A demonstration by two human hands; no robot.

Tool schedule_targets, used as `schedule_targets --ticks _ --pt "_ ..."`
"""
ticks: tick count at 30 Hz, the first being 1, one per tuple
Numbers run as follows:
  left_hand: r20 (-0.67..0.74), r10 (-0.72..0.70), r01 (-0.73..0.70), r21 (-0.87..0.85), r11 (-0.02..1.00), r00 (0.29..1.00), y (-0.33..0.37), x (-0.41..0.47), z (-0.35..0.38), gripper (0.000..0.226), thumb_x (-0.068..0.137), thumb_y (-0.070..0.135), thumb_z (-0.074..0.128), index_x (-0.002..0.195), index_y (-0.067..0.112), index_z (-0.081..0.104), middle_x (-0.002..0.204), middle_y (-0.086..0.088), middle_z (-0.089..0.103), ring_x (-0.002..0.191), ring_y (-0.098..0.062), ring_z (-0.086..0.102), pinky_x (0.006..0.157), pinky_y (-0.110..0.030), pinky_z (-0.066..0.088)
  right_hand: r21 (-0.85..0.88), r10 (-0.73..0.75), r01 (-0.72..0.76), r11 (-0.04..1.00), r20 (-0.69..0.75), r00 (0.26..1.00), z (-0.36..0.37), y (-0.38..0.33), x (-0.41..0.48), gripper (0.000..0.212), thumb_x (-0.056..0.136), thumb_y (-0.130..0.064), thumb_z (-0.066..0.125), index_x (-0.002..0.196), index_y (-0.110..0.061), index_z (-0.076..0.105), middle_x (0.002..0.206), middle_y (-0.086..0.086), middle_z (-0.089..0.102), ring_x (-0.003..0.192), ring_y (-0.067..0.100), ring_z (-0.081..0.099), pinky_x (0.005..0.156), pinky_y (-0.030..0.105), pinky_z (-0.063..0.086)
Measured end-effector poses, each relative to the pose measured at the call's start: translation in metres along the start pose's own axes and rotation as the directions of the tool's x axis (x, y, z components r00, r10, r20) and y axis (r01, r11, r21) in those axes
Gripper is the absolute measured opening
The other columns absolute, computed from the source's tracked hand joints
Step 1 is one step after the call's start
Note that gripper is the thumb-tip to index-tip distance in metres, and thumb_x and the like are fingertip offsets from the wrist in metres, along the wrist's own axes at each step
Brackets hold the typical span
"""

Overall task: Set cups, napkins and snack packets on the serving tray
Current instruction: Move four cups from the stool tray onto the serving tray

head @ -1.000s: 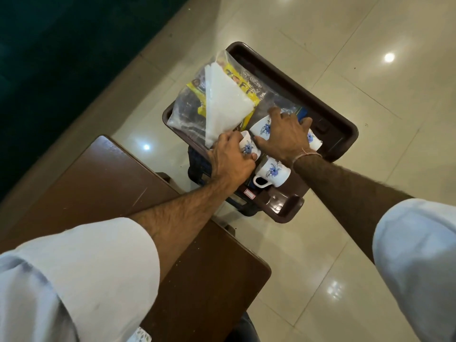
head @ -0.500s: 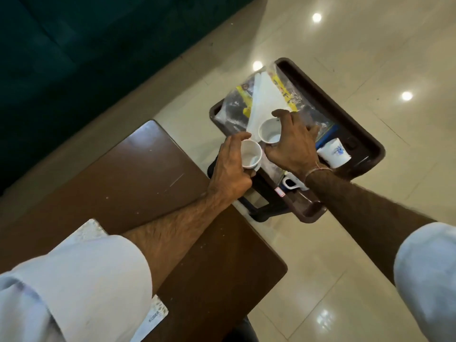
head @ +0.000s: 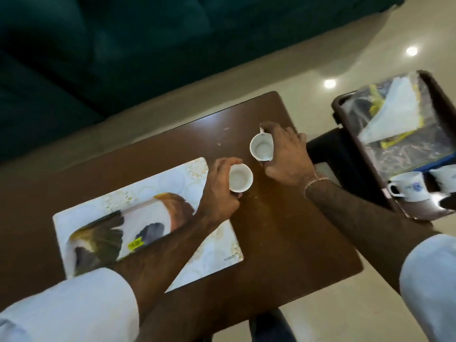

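1. Dark brown tabletop (head: 283, 243) over glossy cream floor tile; dark green sofa behind.
2. White printed placemat (head: 138, 193) lies flat on the tabletop's left part.
3. Left hand (head: 219, 191) is closed around a white cup (head: 240, 177), upright, mouth up, at the placemat's right edge.
4. Right hand (head: 283, 154) grips a second white cup (head: 262, 146) by its side, tilted slightly, above bare wood.
5. Both cups look empty, close together, not touching.
6. Brown serving tray (head: 338, 104) sits off to the right, beside the tabletop, holding clear-wrapped snack packets (head: 404, 144), a white napkin (head: 394, 114) and two blue-flowered cups (head: 407, 186).
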State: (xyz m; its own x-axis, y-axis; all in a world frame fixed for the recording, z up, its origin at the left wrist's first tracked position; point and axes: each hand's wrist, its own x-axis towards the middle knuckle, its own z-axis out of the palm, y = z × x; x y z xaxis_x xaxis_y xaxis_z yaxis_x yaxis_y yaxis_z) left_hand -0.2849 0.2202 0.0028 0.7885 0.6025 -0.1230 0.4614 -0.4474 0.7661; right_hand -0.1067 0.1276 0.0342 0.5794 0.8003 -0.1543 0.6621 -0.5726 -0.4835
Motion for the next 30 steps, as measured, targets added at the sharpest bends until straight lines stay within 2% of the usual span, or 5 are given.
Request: schedule_targets --ticks 11,14,17,27,30 --pt "-0.192 -0.277 0.254 -0.135 0.958 0.941 -0.128 -0.131 -0.119 0.064 0.067 0.005 0.079 0.125 0.020 0.058 0.123 0.004 0.063 0.114 -0.014 0.057 0.097 -0.034 0.048 0.177 -0.335 0.296 0.938 0.261 0.905 0.132 -0.176 -0.002 0.080 0.071 -0.014 0.081 0.143 -0.013 0.045 0.138 0.011 0.056 0.121 0.033 0.051 0.103 0.042 0.039" --pt "-0.237 -0.323 0.296 -0.144 0.944 0.916 -0.159 -0.165 -0.140 0.059 0.065 0.023 0.080 0.120 0.018 0.060 0.118 0.005 0.058 0.107 -0.010 0.055 0.092 -0.021 0.046 0.156 -0.402 0.371 0.915 0.360 0.842 0.167 -0.217 -0.002 0.077 0.068 -0.008 0.083 0.138 -0.014 0.050 0.137 0.011 0.055 0.122 0.032 0.050 0.102 0.041 0.042" --pt "-0.216 -0.379 0.345 -0.179 0.921 0.900 -0.183 -0.192 -0.152 0.073 0.059 0.009 0.083 0.126 0.019 0.055 0.121 0.005 0.055 0.112 -0.013 0.054 0.092 -0.029 0.048 0.175 -0.485 0.457 0.872 0.438 0.757 0.194 -0.251 -0.002 0.071 0.069 -0.012 0.085 0.133 -0.014 0.054 0.134 0.009 0.056 0.120 0.029 0.053 0.099 0.043 0.047" --pt "-0.318 -0.390 0.313 -0.267 0.911 0.864 -0.216 -0.226 -0.144 0.071 0.060 -0.001 0.081 0.123 0.015 0.052 0.117 0.007 0.052 0.107 -0.002 0.049 0.086 -0.009 0.045 0.222 -0.620 0.615 0.757 0.542 0.567 0.238 -0.297 -0.011 0.061 0.074 -0.014 0.083 0.130 -0.020 0.060 0.129 0.005 0.061 0.118 0.024 0.057 0.097 0.042 0.049" --pt "-0.356 -0.392 0.310 -0.268 0.912 0.848 -0.213 -0.226 -0.139 0.079 0.060 0.000 0.085 0.128 0.013 0.047 0.125 -0.001 0.050 0.114 -0.004 0.046 0.093 -0.026 0.050 0.223 -0.611 0.608 0.762 0.560 0.560 0.239 -0.297 -0.011 0.066 0.073 -0.013 0.084 0.133 -0.021 0.057 0.132 0.005 0.059 0.120 0.023 0.055 0.098 0.044 0.049"
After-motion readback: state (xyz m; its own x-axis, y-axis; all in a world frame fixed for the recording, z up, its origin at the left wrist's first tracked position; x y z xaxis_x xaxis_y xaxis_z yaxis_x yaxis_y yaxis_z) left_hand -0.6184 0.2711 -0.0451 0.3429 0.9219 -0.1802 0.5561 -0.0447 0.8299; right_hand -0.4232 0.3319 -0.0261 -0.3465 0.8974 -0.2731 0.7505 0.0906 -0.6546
